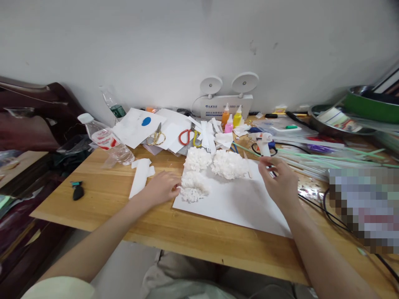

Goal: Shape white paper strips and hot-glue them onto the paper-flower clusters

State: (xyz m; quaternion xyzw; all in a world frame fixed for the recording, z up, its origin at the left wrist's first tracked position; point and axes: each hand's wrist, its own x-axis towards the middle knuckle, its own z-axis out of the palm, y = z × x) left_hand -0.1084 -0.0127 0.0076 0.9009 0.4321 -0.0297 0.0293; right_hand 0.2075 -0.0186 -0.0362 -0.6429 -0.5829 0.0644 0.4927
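Observation:
A white sheet (243, 207) lies on the wooden table, with clumps of white fluffy pieces on its left part. My left hand (163, 187) rests at the sheet's left edge, its fingertips pinched at the nearest small clump (193, 189); a bit of white shows at the fingertips. Behind are two larger clumps, one on the left (198, 159) and one in the middle (230, 164). Over the sheet's right side, my right hand (277, 174) has its fingers closed around the lower part of a white glue gun (264, 141).
White paper strips (141, 176) lie left of my left hand. Behind are a water bottle (107, 141), gold scissors (156, 136), red-handled scissors (185, 137) and small paint bottles (237, 117). Black cables (314, 203) and straws lie at right.

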